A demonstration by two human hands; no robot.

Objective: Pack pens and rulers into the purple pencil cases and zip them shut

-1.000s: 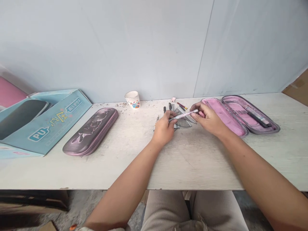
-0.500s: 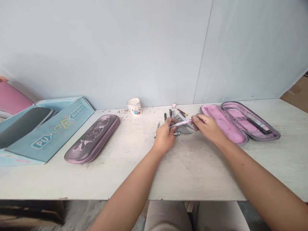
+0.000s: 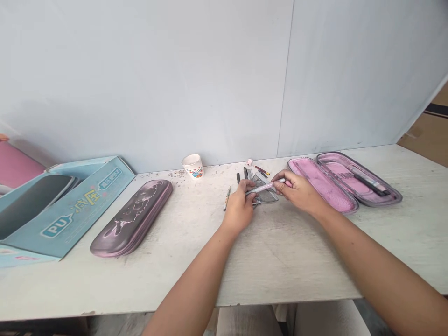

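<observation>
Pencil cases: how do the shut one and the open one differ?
The shut pencil case is a single closed shell; the open pencil case lies in two halves. The shut one shows dark mauve marbling, the open one pink lining. The open one shows a dark pen; the shut one shows no contents. Both are long, rounded ovals.

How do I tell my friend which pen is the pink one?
Find the open pink-lined pencil case on the white desk. Just left of it, the left hand and right hand hold a slim pale pink pen over a see-through set square. The dark pens nearby just lie there.
</observation>
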